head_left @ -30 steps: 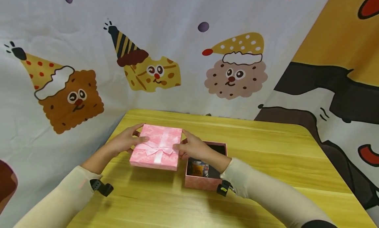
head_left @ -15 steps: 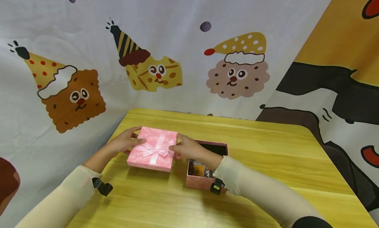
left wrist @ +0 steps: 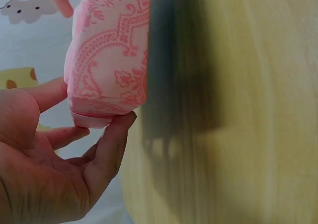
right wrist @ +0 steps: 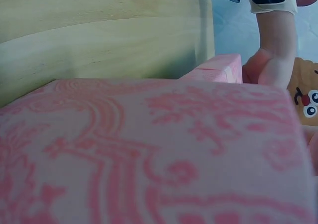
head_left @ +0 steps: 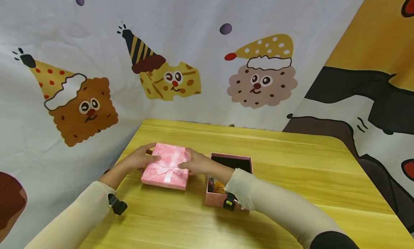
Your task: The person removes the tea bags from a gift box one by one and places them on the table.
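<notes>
I see the pink lid (head_left: 166, 163) is off the box (head_left: 215, 199), but not yet laid down: left hand (head_left: 141, 158) and right hand (head_left: 198, 163) hold it, left of the box.

Your lid (head_left: 165, 157) is floral-printed pink, its ribbon (head_left: 168, 169) paler; the box (head_left: 214, 199) pink, black inside; your sleeves (head_left: 278, 198) cream, the table (head_left: 297, 162) grained yellow.
</notes>
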Available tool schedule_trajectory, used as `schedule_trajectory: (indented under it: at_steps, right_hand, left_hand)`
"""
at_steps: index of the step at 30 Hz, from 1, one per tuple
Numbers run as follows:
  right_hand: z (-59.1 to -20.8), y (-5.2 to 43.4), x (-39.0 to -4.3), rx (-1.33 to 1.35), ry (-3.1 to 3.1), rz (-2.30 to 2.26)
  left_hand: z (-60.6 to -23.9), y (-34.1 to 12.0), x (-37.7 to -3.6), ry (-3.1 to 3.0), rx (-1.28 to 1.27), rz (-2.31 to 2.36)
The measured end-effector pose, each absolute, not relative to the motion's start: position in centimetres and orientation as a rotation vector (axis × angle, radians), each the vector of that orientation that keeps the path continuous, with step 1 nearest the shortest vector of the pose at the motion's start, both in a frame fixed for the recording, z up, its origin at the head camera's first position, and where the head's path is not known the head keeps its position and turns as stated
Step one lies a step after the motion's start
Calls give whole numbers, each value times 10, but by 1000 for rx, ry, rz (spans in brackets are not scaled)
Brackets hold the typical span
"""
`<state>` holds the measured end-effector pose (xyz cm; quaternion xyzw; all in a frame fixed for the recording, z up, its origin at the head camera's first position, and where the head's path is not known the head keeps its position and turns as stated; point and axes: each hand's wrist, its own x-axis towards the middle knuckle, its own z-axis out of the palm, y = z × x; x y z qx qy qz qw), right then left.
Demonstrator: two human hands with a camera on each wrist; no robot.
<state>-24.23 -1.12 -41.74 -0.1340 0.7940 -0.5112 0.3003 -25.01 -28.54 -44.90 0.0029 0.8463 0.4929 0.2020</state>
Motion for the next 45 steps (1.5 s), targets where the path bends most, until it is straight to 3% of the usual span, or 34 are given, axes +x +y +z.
schedule_trajectory:
  at_steps: [20,45]
  right_hand:
    - [-433,-18,-252,-296,1861,-1407]
    - [-432,-23,-247,-280,1953,-1419]
  left_hand:
    - [-474,-287,-253,2396,10,1308]
    - [-469,-288,-250,2466,-34,1194]
